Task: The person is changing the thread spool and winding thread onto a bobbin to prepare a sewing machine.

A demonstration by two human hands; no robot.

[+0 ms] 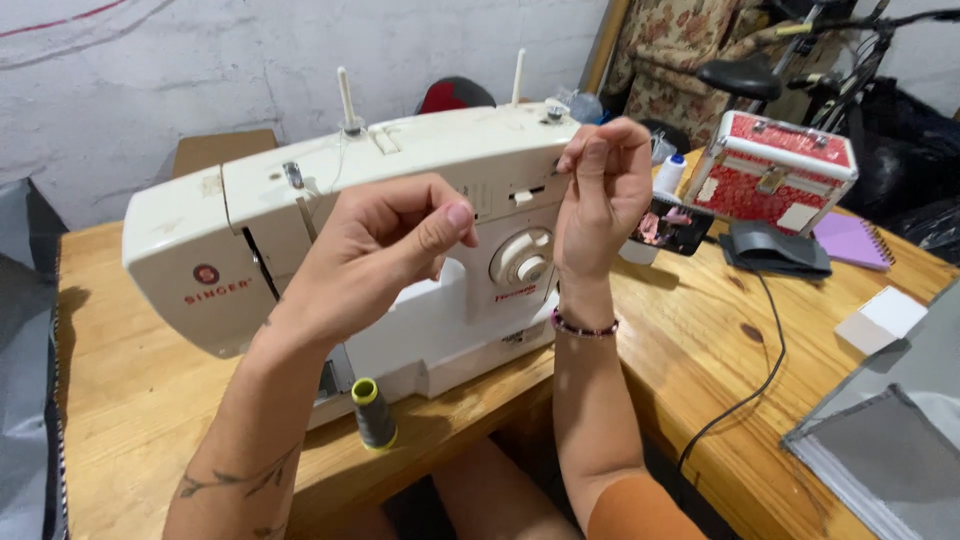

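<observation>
Two hands raised before white sewing machine [400, 190] on wooden table [130, 400]. Left hand [380, 250] and right hand [605, 185]: fingertips pinched together, probably on fine thread, too thin to confirm. Grey thread spool [373, 412] upright at machine base, within reach.

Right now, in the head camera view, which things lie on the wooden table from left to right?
Sewing machine → grey thread spool → red patterned case → purple notebook → white block

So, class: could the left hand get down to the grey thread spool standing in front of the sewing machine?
Probably yes. The left hand is raised in front of the machine, fingers pinched, and the spool stands upright on the table almost straight below it, with nothing visible between them.
</observation>
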